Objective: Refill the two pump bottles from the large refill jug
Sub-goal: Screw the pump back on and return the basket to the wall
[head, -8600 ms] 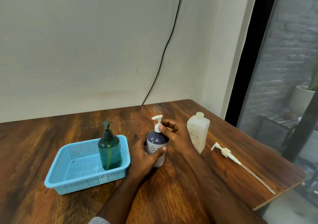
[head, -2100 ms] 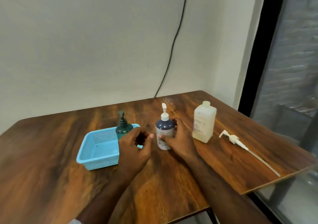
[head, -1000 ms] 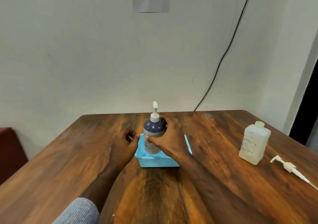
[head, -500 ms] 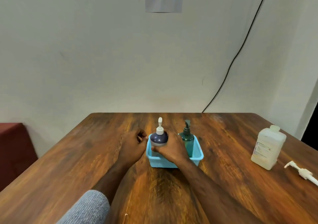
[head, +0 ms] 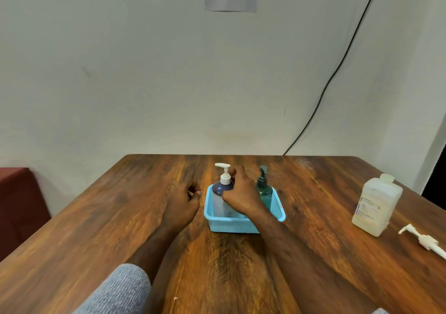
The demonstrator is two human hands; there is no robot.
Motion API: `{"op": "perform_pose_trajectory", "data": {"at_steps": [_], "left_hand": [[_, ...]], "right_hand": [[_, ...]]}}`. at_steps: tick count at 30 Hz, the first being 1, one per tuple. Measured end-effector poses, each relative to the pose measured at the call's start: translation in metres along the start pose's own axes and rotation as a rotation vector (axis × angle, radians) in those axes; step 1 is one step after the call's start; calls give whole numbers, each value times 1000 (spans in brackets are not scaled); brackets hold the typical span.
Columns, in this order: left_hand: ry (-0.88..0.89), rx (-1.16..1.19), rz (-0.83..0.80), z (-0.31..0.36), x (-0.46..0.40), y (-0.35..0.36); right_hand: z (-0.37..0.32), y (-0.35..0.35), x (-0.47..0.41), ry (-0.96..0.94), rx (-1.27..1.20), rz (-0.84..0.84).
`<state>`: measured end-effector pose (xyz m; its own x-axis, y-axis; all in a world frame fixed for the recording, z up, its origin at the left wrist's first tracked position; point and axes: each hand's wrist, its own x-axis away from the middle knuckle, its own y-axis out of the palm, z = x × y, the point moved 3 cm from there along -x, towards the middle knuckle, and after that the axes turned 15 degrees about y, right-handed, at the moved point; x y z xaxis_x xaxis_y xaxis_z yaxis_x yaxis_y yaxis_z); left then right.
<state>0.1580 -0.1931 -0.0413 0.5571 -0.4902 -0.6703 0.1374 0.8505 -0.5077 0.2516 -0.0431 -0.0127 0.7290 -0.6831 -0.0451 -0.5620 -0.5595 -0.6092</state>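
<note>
The navy-and-white pump bottle [head: 220, 193], upright in the blue basket [head: 277, 213] with nozzle pointing left, is gripped by the right hand [head: 241, 196]; the left hand [head: 182, 201] is held loosely curled, empty.

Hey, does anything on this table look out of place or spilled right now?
No spill shows. One oddity: a loose white pump with its long tube lies flat on the table beside the refill jug, whose neck has no pump fitted.
</note>
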Motion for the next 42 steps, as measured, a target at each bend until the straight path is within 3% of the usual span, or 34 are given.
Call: {"op": "perform_pose_trajectory", "data": {"at_steps": [6,11,18,23,29,38,42], "left_hand": [[31,-19,2,-3,2,4],[15,-18,-25,-8,2,6],[-9,-26,-65,-9,2,10],[-17,-21,-104,-11,2,9],[-82,-3,-164,-11,3,7],[-291,143,-236,0,8,8],[-354,161,-252,1,10,7]], "right_hand": [[-4,8,7,-88,209,193],[-1,7,4,-63,62,1],[-5,8,11,-68,83,126],[-1,2,6,-52,-1,19],[-1,-2,16,-89,-29,4],[37,-47,58,-266,6,472],[72,-79,44,-22,-107,535]]}}
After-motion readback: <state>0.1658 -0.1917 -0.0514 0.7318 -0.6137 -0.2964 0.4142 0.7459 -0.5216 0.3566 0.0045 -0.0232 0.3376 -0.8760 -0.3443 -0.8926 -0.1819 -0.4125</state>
